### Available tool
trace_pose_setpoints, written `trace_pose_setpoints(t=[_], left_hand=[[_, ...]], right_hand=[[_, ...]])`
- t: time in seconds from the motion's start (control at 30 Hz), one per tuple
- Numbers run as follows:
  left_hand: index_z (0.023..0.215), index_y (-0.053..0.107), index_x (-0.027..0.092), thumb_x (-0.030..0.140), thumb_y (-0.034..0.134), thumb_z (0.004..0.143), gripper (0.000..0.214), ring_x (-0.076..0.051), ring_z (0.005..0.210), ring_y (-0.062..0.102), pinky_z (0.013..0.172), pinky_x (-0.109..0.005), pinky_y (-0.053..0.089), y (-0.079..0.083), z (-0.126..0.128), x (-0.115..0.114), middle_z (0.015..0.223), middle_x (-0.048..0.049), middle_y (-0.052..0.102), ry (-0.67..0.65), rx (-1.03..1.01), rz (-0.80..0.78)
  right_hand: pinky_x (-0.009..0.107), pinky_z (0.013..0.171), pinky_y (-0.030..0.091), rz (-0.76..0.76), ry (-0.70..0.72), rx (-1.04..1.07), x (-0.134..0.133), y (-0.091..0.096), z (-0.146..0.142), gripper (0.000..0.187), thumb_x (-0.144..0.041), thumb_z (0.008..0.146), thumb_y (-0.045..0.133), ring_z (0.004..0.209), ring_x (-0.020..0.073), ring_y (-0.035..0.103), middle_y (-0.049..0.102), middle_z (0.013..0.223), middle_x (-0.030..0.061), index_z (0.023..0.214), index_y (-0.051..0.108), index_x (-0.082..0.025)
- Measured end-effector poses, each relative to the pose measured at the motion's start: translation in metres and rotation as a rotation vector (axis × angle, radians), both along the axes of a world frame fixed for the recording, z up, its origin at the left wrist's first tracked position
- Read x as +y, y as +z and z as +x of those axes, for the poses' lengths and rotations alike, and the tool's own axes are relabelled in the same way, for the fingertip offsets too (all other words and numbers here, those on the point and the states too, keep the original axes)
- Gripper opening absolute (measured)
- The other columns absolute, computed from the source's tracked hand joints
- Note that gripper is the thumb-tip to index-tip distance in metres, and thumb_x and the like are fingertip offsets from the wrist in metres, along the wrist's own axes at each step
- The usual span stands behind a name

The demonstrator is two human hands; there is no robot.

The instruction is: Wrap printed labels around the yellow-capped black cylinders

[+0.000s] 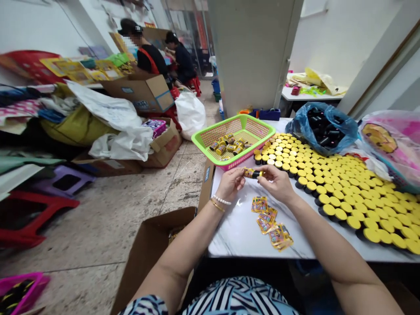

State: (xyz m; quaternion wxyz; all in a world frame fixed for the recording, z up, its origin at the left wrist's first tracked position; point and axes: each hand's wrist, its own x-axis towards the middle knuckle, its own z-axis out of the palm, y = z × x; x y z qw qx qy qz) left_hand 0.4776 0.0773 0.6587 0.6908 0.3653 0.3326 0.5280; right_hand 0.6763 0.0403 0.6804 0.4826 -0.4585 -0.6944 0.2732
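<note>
Between my two hands is a small black canister (255, 174) with a yellow cap, held sideways, with a colourful yellow printed label or sleeve (248, 172) at its left part. My left hand (232, 180) pinches the printed end. Fingers of my right hand (276, 179) close on the yellow-capped end. Just below the hands, several flat printed labels (277, 235) lie in loose overlapping piles on the white marbled table (232, 238). Behind the hands stands a green and pink basket (205, 146) with several label-covered canisters (229, 144) inside.
Rows of upright yellow-capped black canisters (344, 188) cover the table's right side. Behind them sits a blue bag (343, 127) of black pieces, beside a pink plastic bag (390, 144). A cardboard box (147, 245) stands below left. Two people (149, 57) sit farther back.
</note>
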Motion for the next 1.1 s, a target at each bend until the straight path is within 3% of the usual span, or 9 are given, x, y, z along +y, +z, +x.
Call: trace_pose_setpoints(t=[0.17, 0.3, 0.43, 0.6, 0.7, 0.77, 0.93, 1.1], left_hand=[[0.106, 0.072, 0.013, 0.034, 0.094, 0.068, 0.049, -0.003, 0.055, 0.058, 0.045, -0.015, 0.035, 0.002, 0.000, 0.000, 0.094, -0.0066, 0.075, 0.103, -0.034, -0.044], [0.121, 0.072, 0.016, 0.035, 0.093, 0.072, 0.057, -0.012, 0.075, 0.069, 0.063, -0.023, 0.051, 0.000, 0.003, -0.003, 0.096, -0.0066, 0.074, -0.106, -0.010, 0.038], [0.106, 0.076, 0.012, 0.034, 0.095, 0.069, 0.047, -0.011, 0.063, 0.061, 0.062, -0.025, 0.048, -0.005, 0.007, -0.003, 0.076, -0.0035, 0.071, -0.138, 0.078, 0.107], [0.100, 0.077, 0.014, 0.032, 0.097, 0.065, 0.044, -0.010, 0.067, 0.062, 0.067, -0.025, 0.049, -0.008, 0.008, 0.001, 0.084, -0.0034, 0.074, -0.090, 0.141, 0.179], [0.095, 0.077, 0.015, 0.029, 0.099, 0.060, 0.044, -0.013, 0.075, 0.066, 0.074, -0.027, 0.051, -0.006, 0.007, 0.003, 0.088, -0.0037, 0.076, -0.101, 0.113, 0.203], [0.093, 0.077, 0.015, 0.029, 0.100, 0.057, 0.046, -0.015, 0.079, 0.067, 0.078, -0.029, 0.052, -0.005, 0.007, 0.005, 0.089, -0.0037, 0.076, -0.089, 0.108, 0.236], [0.095, 0.078, 0.014, 0.035, 0.096, 0.066, 0.040, -0.013, 0.080, 0.065, 0.077, -0.026, 0.049, -0.008, 0.004, 0.008, 0.091, -0.0046, 0.076, -0.058, 0.174, 0.303], [0.095, 0.077, 0.013, 0.046, 0.090, 0.074, 0.041, -0.007, 0.058, 0.049, 0.056, -0.022, 0.036, -0.008, 0.003, 0.006, 0.076, -0.0015, 0.067, -0.082, 0.122, 0.183]], right_hand=[[0.025, 0.067, 0.055, 0.006, -0.065, 0.155, 0.006, 0.002, 0.007, 0.030, -0.036, 0.084, 0.079, 0.067, 0.0104, 0.062, 0.072, 0.084, 0.0006, 0.109, 0.072, -0.020], [0.026, 0.071, 0.059, 0.033, 0.075, 0.175, 0.008, -0.002, 0.006, 0.030, -0.034, 0.085, 0.079, 0.081, 0.0129, 0.068, 0.073, 0.103, 0.0053, 0.111, 0.072, -0.021], [0.030, 0.081, 0.063, 0.193, 0.131, 0.047, 0.010, -0.007, 0.004, 0.024, -0.026, 0.088, 0.076, 0.101, 0.0170, 0.070, 0.067, 0.121, 0.0081, 0.112, 0.075, -0.024], [0.032, 0.080, 0.065, 0.262, 0.128, -0.049, 0.012, -0.011, 0.008, 0.034, -0.021, 0.091, 0.073, 0.094, 0.0170, 0.071, 0.070, 0.113, 0.0076, 0.124, 0.070, -0.024], [0.039, 0.092, 0.065, 0.338, 0.105, -0.101, 0.012, -0.016, 0.008, 0.031, -0.022, 0.092, 0.073, 0.105, 0.0209, 0.072, 0.073, 0.117, 0.0084, 0.122, 0.072, -0.026], [0.041, 0.096, 0.064, 0.307, 0.088, -0.045, 0.012, -0.020, 0.005, 0.029, -0.025, 0.090, 0.076, 0.109, 0.0220, 0.072, 0.074, 0.118, 0.0081, 0.119, 0.074, -0.027], [0.036, 0.088, 0.066, -0.018, 0.093, 0.290, 0.012, -0.027, -0.006, 0.032, -0.036, 0.085, 0.082, 0.091, 0.0174, 0.075, 0.075, 0.106, 0.0063, 0.113, 0.074, -0.022], [0.036, 0.088, 0.067, 0.043, 0.054, 0.135, 0.009, -0.026, -0.005, 0.035, -0.036, 0.082, 0.083, 0.093, 0.0172, 0.074, 0.071, 0.116, 0.0068, 0.113, 0.075, -0.025]])
